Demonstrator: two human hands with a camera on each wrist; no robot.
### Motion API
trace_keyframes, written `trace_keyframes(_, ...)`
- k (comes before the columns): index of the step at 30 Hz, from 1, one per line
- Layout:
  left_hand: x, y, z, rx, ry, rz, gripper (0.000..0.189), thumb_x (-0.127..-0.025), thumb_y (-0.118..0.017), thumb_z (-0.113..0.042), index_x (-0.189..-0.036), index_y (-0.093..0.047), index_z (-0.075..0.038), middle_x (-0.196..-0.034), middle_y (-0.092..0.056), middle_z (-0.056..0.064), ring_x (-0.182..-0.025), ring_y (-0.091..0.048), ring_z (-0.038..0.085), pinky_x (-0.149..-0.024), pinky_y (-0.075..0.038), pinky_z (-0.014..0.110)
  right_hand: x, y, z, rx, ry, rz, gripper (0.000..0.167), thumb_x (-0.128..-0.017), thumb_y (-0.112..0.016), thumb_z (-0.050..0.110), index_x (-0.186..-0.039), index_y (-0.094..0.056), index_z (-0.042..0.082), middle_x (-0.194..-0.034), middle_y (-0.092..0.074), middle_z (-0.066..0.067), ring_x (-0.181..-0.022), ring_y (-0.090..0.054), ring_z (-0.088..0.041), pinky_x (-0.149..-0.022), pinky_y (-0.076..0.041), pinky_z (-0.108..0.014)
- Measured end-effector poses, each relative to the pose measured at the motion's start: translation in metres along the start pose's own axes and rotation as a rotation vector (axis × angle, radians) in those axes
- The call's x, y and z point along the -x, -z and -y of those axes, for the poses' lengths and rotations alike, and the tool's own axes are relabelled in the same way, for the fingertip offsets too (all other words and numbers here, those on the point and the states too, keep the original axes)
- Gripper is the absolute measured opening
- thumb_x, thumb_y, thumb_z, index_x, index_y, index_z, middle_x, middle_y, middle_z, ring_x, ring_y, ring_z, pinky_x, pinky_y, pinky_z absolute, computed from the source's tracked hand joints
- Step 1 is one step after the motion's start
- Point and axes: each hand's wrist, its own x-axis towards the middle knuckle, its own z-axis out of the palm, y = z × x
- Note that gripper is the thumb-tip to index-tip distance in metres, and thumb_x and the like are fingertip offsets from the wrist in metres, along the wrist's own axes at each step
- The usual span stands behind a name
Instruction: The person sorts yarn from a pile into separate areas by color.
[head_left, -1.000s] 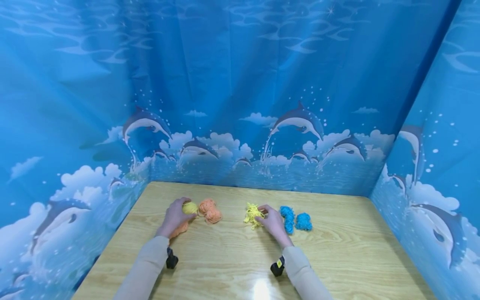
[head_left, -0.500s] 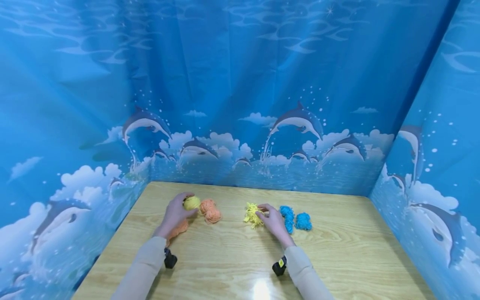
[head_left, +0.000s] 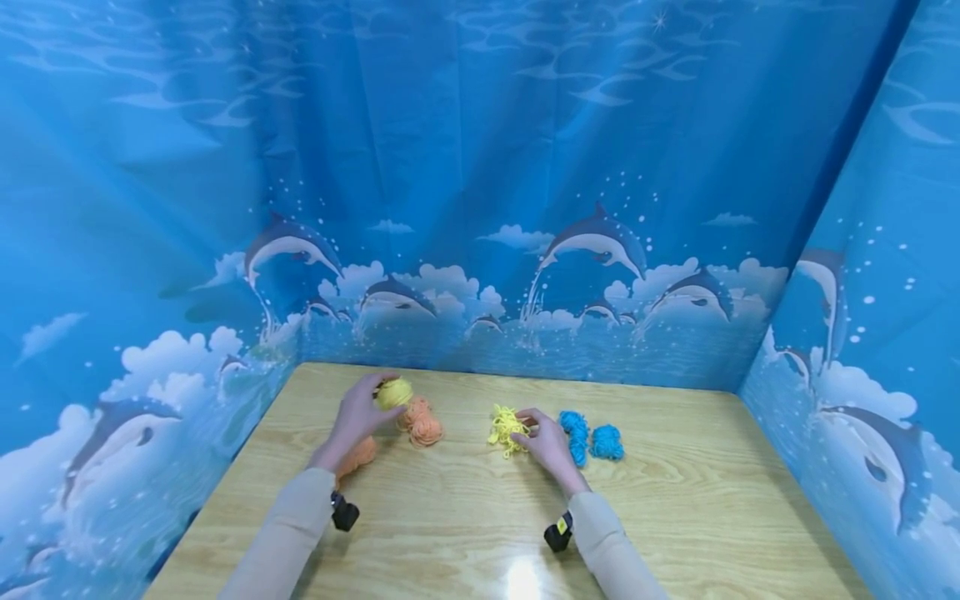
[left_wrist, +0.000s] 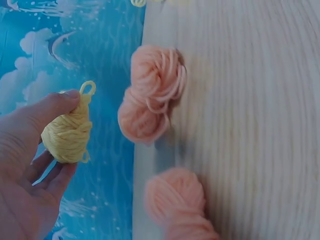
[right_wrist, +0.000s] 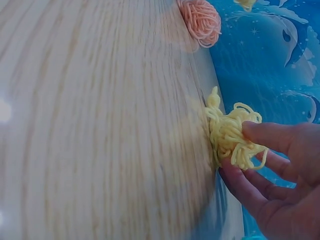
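My left hand holds a wound yellow ball of yarn between thumb and fingers, raised over the table's far left part. A loop of strand sticks up from that ball by the thumb. Just right of it lies a peach skein of yarn, pinched in at its middle. A second peach skein lies under my left wrist, partly hidden by the arm in the head view. My right hand pinches a loose, tangled bundle of yellow yarn on the table, thumb on top and fingers below.
Two blue skeins of yarn, a long one and a rounder one, lie right of my right hand. The wooden table ends at a blue dolphin-print curtain behind and at both sides.
My left hand has lifted the yellow ball and carried it away from me and slightly right, toward the far edge beside the peach skein. The right hand stays nearly still at the loose yellow yarn.
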Motion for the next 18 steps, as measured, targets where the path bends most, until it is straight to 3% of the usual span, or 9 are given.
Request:
trace_keyframes(13,-0.012,-0.015,-0.032,0.036,-0.099,0.021,0.059,-0.083,-0.085,-0.015,-0.136,-0.061,-0.003,-0.134,-0.062,0.017,-0.121,-0.059,0.036,-0.1,-0.051,0.054,0.002,-0.001,0.004,0.005,-0.002,-0.028,0.037,-0.09,-0.078,0.015,-0.124,-0.068,0.005,-0.114,-0.069,-0.016,-0.097,-0.068,-0.033,-0.082,-0.058,-0.046)
trace_keyframes(18,-0.017,-0.023,-0.039,0.044,-0.1,0.045,0.058,-0.083,-0.086,-0.017,-0.134,-0.062,-0.006,-0.133,-0.062,0.014,-0.121,-0.059,0.033,-0.099,-0.052,0.05,0.002,-0.001,0.006,0.018,-0.01,-0.031,0.037,-0.09,-0.078,0.015,-0.124,-0.068,0.005,-0.114,-0.069,-0.015,-0.097,-0.068,-0.032,-0.081,-0.058,-0.046)
